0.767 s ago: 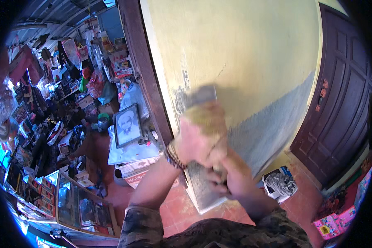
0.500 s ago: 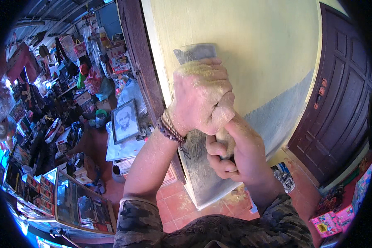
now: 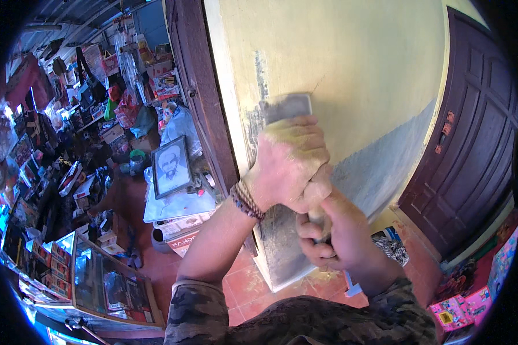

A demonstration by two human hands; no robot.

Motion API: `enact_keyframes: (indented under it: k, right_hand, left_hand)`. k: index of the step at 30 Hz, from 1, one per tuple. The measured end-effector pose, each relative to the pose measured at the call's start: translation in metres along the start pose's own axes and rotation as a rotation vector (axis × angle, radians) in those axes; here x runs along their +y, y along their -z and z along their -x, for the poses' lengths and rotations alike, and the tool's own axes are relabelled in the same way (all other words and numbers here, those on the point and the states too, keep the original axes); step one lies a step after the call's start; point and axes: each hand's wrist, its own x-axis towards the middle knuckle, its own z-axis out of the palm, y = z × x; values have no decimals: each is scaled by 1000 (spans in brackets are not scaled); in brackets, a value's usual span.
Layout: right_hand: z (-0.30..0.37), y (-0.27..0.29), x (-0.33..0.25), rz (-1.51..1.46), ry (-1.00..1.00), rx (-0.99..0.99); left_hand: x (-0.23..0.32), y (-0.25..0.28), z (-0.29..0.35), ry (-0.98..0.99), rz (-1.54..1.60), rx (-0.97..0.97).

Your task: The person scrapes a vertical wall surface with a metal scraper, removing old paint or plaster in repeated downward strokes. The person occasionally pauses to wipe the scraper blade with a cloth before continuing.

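Note:
A scraper (image 3: 290, 107) with a wide, flat metal blade lies against the pale yellow wall (image 3: 380, 63). My left hand (image 3: 292, 164), dusted with yellow powder, is closed round it just below the blade. Lower down, my right hand (image 3: 338, 233) is wrapped round its handle, close under the left. Both hands mostly cover the handle. Beside and above the blade, a ragged grey streak (image 3: 261, 75) shows through the yellow paint. A larger grey bare area spreads over the lower wall, partly behind my hands.
A dark wooden door frame (image 3: 198, 75) borders the wall on the left; a dark panelled door (image 3: 472, 138) stands to the right. A framed portrait (image 3: 171, 167) rests on a white-topped stand. A glass display case (image 3: 112, 282) sits lower left. Red floor tiles (image 3: 244, 290) have yellow flakes.
Both hands and the scraper have moved down and slightly right along the wall. A grey streak now shows to the left of and above the blade.

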Motion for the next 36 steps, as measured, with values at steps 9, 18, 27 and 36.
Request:
enact_keyframes:
  k: [9,18,27,36]
  right_hand:
    - [3,-9,11,-48,-80,147]
    - [-2,-15,-1,9,-28,85]
    - [-10,-15,3,128,165,22]
    - [-7,-19,1,-26,92,-115]
  left_hand:
    - [27,5,1,-11,-78,55]
    - [7,9,-2,2,-41,74]
    - [7,31,-7,199,-48,-275]
    - [3,24,4,138,-36,-99]
